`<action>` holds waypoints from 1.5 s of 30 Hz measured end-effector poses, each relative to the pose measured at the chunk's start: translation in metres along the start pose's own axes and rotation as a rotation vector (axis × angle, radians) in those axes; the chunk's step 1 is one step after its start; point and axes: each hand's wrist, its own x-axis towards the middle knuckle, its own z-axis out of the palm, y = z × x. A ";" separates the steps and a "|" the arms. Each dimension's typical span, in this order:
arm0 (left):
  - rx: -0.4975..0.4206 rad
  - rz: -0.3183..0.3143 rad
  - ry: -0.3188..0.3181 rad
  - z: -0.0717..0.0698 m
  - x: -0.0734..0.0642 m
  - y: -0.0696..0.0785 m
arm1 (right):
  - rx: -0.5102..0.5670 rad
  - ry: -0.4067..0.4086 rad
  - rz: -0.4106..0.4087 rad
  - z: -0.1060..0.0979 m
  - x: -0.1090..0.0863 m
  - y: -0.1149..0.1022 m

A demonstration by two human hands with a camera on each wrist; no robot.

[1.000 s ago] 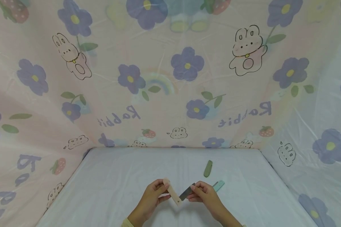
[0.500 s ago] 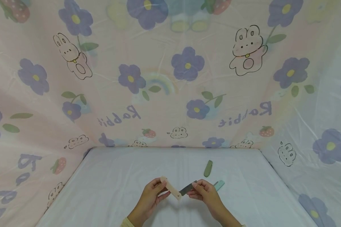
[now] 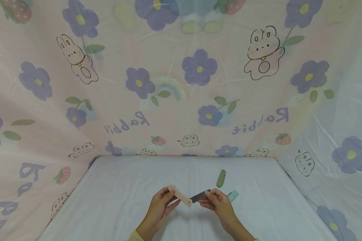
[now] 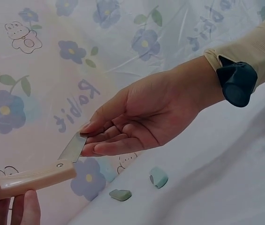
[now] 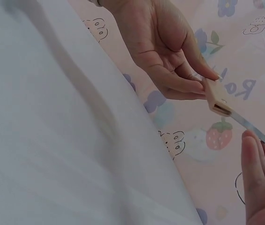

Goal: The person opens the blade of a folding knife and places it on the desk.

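A folding knife with a pale peach handle [image 3: 181,196] is held up between both hands, over the white surface. My left hand [image 3: 160,205] grips the handle near its outer end, thumb on top. The grey blade [image 3: 200,196] swings out from the pivot at a wide angle to the handle, and my right hand [image 3: 218,205] pinches it near its tip. In the left wrist view the blade [image 4: 72,149] shines between the pivot and the right thumb. The right wrist view shows the slot in the handle [image 5: 215,98] beside the blade's base.
A green folded knife [image 3: 221,178] lies beyond the right hand. Nearer, a mint knife [image 3: 234,196] is partly hidden behind that hand. The white-covered table [image 3: 123,180] is walled by hanging printed fabric [image 3: 166,110] at the back and sides.
The angle between blade and handle has widened from a V to a shallower bend. The pivot has risen slightly, and the handle's outer end has moved left and up with the left hand.
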 end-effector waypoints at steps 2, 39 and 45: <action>-0.012 0.005 0.002 0.000 0.000 0.000 | 0.009 0.014 -0.007 0.001 0.000 0.000; -0.215 0.031 0.118 0.015 0.001 -0.001 | 0.207 0.178 -0.032 0.018 -0.004 0.005; -0.260 0.042 0.118 0.017 0.003 -0.002 | 0.210 0.177 -0.028 0.019 -0.005 0.004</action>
